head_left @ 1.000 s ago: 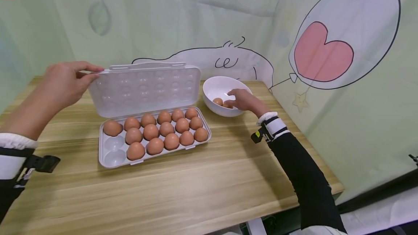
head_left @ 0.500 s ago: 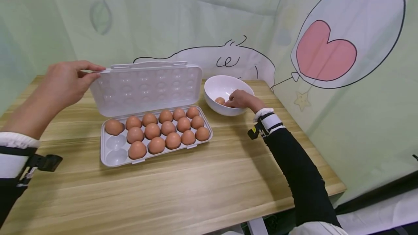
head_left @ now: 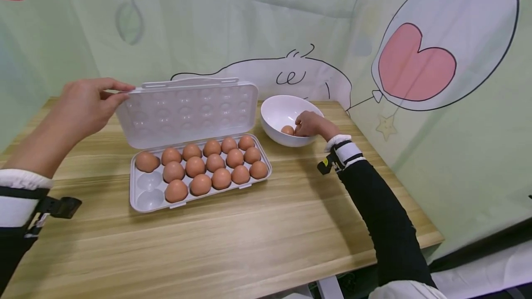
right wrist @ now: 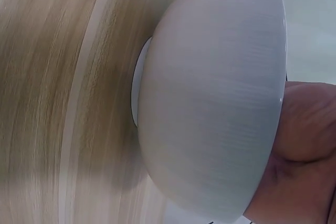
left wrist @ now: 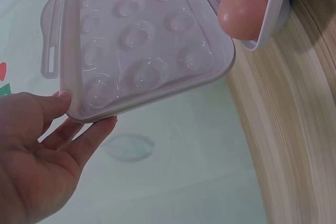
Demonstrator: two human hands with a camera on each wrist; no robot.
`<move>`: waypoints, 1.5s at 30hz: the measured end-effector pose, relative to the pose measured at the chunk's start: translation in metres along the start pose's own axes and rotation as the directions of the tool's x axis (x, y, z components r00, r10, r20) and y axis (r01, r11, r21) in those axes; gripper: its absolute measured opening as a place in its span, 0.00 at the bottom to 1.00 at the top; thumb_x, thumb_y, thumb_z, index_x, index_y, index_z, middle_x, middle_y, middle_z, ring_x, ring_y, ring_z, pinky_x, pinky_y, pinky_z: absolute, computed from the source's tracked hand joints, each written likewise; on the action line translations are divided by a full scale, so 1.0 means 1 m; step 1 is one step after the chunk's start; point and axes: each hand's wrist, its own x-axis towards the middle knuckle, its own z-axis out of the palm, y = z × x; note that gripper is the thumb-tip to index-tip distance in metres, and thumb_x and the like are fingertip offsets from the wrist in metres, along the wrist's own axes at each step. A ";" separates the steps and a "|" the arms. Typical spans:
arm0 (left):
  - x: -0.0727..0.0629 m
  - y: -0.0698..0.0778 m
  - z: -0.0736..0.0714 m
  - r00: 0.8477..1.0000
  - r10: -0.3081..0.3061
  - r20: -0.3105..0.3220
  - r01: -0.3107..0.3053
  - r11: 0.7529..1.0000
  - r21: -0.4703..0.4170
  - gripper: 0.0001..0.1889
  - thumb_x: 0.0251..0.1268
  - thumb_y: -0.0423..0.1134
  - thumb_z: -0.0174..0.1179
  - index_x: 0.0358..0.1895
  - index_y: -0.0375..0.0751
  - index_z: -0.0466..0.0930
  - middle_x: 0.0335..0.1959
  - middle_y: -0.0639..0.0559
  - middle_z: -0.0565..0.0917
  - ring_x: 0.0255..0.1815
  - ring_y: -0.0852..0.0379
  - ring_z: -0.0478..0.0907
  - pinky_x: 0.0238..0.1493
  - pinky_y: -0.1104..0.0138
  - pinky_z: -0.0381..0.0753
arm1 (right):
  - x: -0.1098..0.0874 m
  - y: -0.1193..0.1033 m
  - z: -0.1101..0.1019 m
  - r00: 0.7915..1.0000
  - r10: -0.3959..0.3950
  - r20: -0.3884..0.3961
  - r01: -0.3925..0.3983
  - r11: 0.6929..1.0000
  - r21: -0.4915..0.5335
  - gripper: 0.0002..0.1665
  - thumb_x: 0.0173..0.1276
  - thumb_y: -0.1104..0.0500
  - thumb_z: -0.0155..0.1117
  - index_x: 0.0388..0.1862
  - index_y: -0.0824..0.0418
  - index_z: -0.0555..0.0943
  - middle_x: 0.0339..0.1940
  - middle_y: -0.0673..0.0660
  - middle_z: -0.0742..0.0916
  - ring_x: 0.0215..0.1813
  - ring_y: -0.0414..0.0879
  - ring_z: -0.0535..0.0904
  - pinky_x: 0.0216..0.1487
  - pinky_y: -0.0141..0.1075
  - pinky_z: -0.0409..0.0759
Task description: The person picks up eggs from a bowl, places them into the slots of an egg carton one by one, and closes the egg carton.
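Observation:
My left hand pinches the upper left corner of the raised clear plastic lid of an egg carton. In the left wrist view the thumb lies on the lid's edge, with fingers behind it. Brown eggs fill most of the carton's base; two hollows at its front left are bare. My right hand reaches into a white bowl, fingers curled round an egg mostly hidden by them. Another egg lies beside the fingertips. In the right wrist view, the bowl's wall hides the fingers.
The carton and bowl stand side by side on a wooden table, the bowl to the right near the back. A printed cloth hangs behind the table and along its right side. The table's right edge runs past my right forearm.
My right hand has gone lower into the bowl and its fingers have curled in round an egg. The visible egg has shifted right in the bowl. My left hand keeps holding the lid.

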 end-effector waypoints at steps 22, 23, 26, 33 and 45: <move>-0.005 0.000 -0.002 1.000 -0.009 -0.003 0.009 1.000 0.011 0.14 0.77 0.36 0.59 0.58 0.33 0.85 0.52 0.27 0.84 0.32 0.54 0.77 0.22 0.72 0.68 | -0.030 0.032 -0.026 0.888 0.101 -0.449 0.109 0.902 0.418 0.26 0.70 0.68 0.68 0.67 0.67 0.78 0.51 0.66 0.83 0.50 0.58 0.75 0.51 0.48 0.77; -0.005 0.001 -0.002 1.000 -0.014 0.002 0.014 1.000 0.010 0.15 0.77 0.37 0.59 0.58 0.33 0.85 0.52 0.27 0.84 0.33 0.49 0.78 0.22 0.71 0.68 | -0.033 0.032 -0.029 0.875 0.105 -0.473 0.121 0.898 0.424 0.26 0.71 0.68 0.68 0.67 0.67 0.78 0.50 0.66 0.83 0.50 0.58 0.75 0.50 0.48 0.76; -0.005 0.003 -0.003 0.999 -0.029 0.016 0.028 1.000 0.012 0.16 0.78 0.38 0.59 0.60 0.33 0.84 0.53 0.26 0.83 0.37 0.40 0.79 0.23 0.70 0.68 | -0.041 0.029 -0.035 0.841 0.124 -0.527 0.148 0.884 0.444 0.25 0.72 0.68 0.66 0.67 0.66 0.77 0.53 0.66 0.81 0.51 0.58 0.73 0.50 0.46 0.75; -0.004 0.007 -0.004 1.000 -0.014 -0.006 0.014 1.000 0.008 0.15 0.77 0.37 0.60 0.58 0.34 0.85 0.52 0.28 0.85 0.34 0.54 0.78 0.24 0.72 0.67 | -0.055 0.007 -0.048 0.811 0.079 -0.580 0.253 0.846 0.469 0.25 0.76 0.63 0.63 0.70 0.62 0.75 0.59 0.65 0.78 0.55 0.58 0.73 0.51 0.42 0.75; -0.006 0.010 -0.006 1.000 -0.026 -0.002 0.026 1.000 -0.007 0.14 0.78 0.37 0.59 0.58 0.35 0.86 0.51 0.30 0.85 0.33 0.54 0.79 0.24 0.72 0.68 | -0.073 -0.056 -0.061 0.773 -0.168 -0.612 0.509 0.739 0.440 0.21 0.77 0.65 0.62 0.67 0.63 0.77 0.59 0.63 0.81 0.52 0.53 0.77 0.50 0.32 0.77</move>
